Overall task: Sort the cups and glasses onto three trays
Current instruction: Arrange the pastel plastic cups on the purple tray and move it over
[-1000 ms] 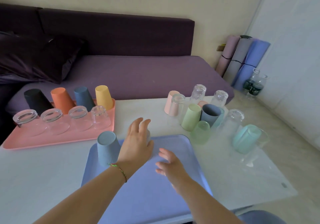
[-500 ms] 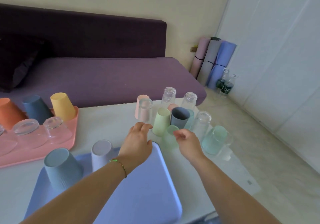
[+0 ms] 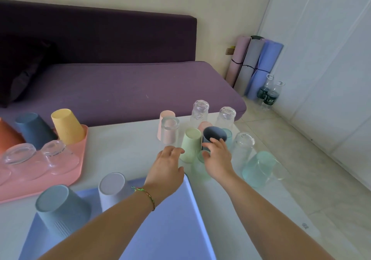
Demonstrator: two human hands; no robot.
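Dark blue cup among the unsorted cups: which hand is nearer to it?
Right. The right hand has its fingers on the dark blue cup; the left hand is farther left, beside the light green cup.

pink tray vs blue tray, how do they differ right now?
Load: pink tray holds coloured cups plus clear glasses; blue tray holds only two plastic cups. Place: pink tray sits at the left; blue tray lies nearest the camera. Shared: both flat on the white table, everything on them upside down.
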